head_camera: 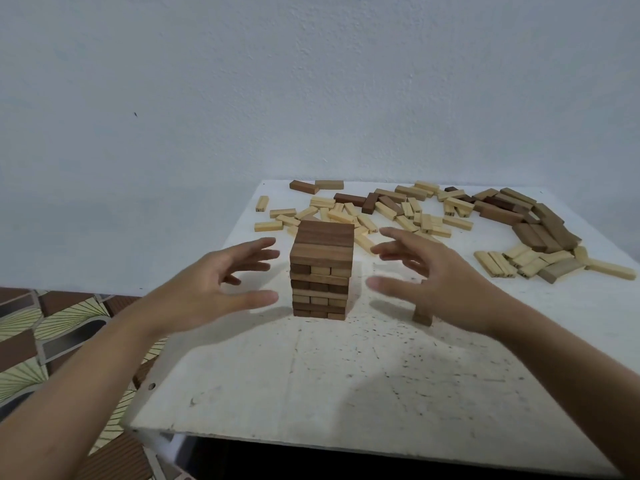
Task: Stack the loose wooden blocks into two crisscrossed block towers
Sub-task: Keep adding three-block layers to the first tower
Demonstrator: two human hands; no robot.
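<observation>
Small dark marks sit on the end faces of a few pale blocks [262,203], too small to read. The tower [322,271] stands on the white, speckled tabletop [311,375]. Its layers are crossed, with dark wood on top and mixed pale and dark wood below. The left grip [221,289] is open just left of the tower, fingers spread and pointing at its side, not touching. The right grip [440,275] is open just right of it, likewise apart from the wood, so the tower stands between the two. A brown block [422,318] stands upright behind the right palm, partly hidden. Loose blocks [398,209] lie scattered behind the tower, near the wall [311,81].
</observation>
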